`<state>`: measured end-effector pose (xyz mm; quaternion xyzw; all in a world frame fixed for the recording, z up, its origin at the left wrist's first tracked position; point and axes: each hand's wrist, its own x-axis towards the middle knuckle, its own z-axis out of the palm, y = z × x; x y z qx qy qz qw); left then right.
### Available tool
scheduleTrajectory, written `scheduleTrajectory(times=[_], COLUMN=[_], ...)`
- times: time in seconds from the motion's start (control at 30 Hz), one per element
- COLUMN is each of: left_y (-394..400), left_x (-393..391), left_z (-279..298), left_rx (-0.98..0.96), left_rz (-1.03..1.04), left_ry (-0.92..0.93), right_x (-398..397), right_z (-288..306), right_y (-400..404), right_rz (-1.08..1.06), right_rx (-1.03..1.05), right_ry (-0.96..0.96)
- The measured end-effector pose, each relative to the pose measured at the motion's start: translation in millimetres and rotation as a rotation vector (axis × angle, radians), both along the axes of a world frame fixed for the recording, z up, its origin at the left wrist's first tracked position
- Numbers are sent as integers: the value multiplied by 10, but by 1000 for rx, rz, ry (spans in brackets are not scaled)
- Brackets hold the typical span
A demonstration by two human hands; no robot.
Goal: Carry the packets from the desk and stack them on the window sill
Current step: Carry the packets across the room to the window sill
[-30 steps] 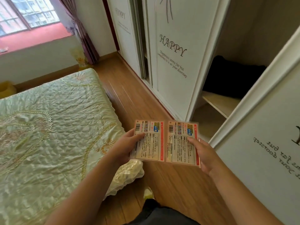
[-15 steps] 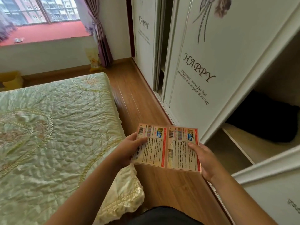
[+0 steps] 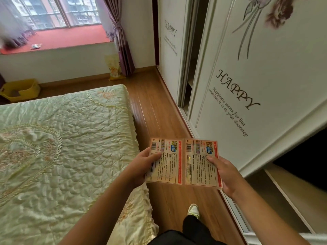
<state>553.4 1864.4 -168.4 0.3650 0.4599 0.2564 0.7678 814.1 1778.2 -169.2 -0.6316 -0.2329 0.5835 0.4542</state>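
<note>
Two flat orange-and-cream packets with barcodes and printed text are held side by side in front of me. My left hand (image 3: pixel 141 167) grips the left packet (image 3: pixel 168 167) at its left edge, thumb on top. My right hand (image 3: pixel 224 175) grips the right packet (image 3: pixel 200 165) at its right edge. The red window sill (image 3: pixel 67 38) lies far ahead at the upper left, under the window. A small packet-like item (image 3: pixel 36 46) lies on the sill near its left part.
A bed with a pale green quilt (image 3: pixel 62 147) fills the left. A wooden floor aisle (image 3: pixel 155 106) runs between bed and white sliding wardrobe (image 3: pixel 247 85) toward the sill. A yellow bin (image 3: pixel 21 89) and a yellow bag (image 3: pixel 114 68) stand under the sill. Purple curtain (image 3: pixel 122 41) hangs at the corner.
I have moved forward along the aisle; the window sill and wardrobe door appear nearer and the view has tilted up. Both hands keep holding the packets the same way.
</note>
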Motion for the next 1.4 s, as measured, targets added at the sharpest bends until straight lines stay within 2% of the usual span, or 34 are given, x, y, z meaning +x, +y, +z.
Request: scheduleTrajectory(times=[0.33,0.6,1.0,1.4], left_y=[1055,1616,2685,4232], left_x=[768,1084,872,184], left_z=[153,249,-11,42], left_rx=[15,26,11,46], left_rz=[133,188,250,271], left_ry=[65,43,-3,-20], right_x=[825,1142,1018,343], right_z=[6,-49,-129,39], right_y=[1431,2145,3354,4943], right_rz=[104,173,233,296], right_rx=[-11,-3,-18,43], right_ry=[45,71,50,-23])
